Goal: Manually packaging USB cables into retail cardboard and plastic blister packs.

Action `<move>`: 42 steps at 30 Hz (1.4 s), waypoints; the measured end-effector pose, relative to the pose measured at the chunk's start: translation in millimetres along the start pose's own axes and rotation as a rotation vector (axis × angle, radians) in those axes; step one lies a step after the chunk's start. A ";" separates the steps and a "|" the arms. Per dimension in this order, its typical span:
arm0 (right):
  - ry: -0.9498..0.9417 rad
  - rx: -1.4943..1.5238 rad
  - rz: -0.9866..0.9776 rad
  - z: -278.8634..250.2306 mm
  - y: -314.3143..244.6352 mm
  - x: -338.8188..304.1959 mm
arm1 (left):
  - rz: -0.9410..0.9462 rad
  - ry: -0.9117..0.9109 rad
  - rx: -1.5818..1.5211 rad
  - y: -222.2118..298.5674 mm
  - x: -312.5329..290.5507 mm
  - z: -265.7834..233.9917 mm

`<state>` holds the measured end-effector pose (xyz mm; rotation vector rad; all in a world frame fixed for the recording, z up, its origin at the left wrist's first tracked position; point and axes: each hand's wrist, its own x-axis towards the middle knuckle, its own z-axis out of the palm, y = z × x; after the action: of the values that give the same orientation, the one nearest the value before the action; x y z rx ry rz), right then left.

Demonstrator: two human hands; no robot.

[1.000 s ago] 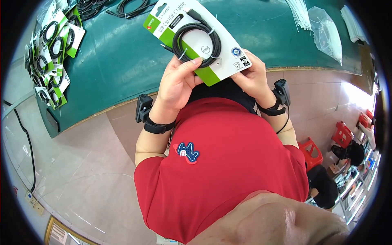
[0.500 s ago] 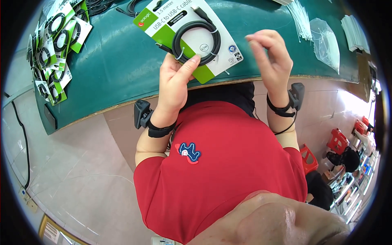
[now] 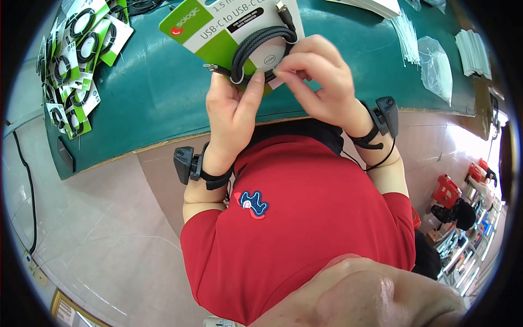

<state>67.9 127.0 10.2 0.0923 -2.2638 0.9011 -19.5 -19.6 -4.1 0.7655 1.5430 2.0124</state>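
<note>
My left hand (image 3: 231,117) grips the lower edge of a green and white cable card (image 3: 217,50), its thumb lying on the front. A black braided cable (image 3: 251,44) is coiled on that card, held by pale ties, with one metal plug at the upper right and another at the left. My right hand (image 3: 326,82) is at the card's lower right, thumb and forefinger pinched together beside the coil. Whatever those fingertips hold is too small to make out. The card's lower right part is hidden behind my right hand.
Several packaged cables (image 3: 81,52) lie heaped on the green table (image 3: 158,103) at the left. To the right are loose white ties (image 3: 406,38), a clear bag of ties (image 3: 434,68) and a white bundle (image 3: 472,52). Red stools (image 3: 447,191) stand behind on the right.
My right hand has moved left from beside the card to the coil's lower right. The card has tilted and shifted slightly up and left in my left hand.
</note>
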 end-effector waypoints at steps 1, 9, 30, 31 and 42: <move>0.022 0.072 -0.002 -2.8 -0.4 2.1 | 0.000 0.003 -0.002 -0.3 1.3 -1.9; 0.006 0.305 -0.069 -12.1 4.1 -7.9 | -0.031 -0.003 0.026 -3.0 11.1 -7.5; -0.177 1.399 1.036 -22.8 30.4 -42.2 | 0.578 -0.157 0.701 -20.7 11.0 2.2; -0.173 1.353 0.940 -20.4 33.2 -47.6 | 0.598 -0.168 0.724 -21.3 10.4 2.5; -0.364 0.950 0.971 -47.2 5.6 -21.8 | -0.167 -0.090 0.168 -8.3 6.7 10.9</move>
<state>109.9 157.1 18.0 -0.4993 -1.9095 2.5798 -16.5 -5.5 -9.1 0.7538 1.6795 1.7230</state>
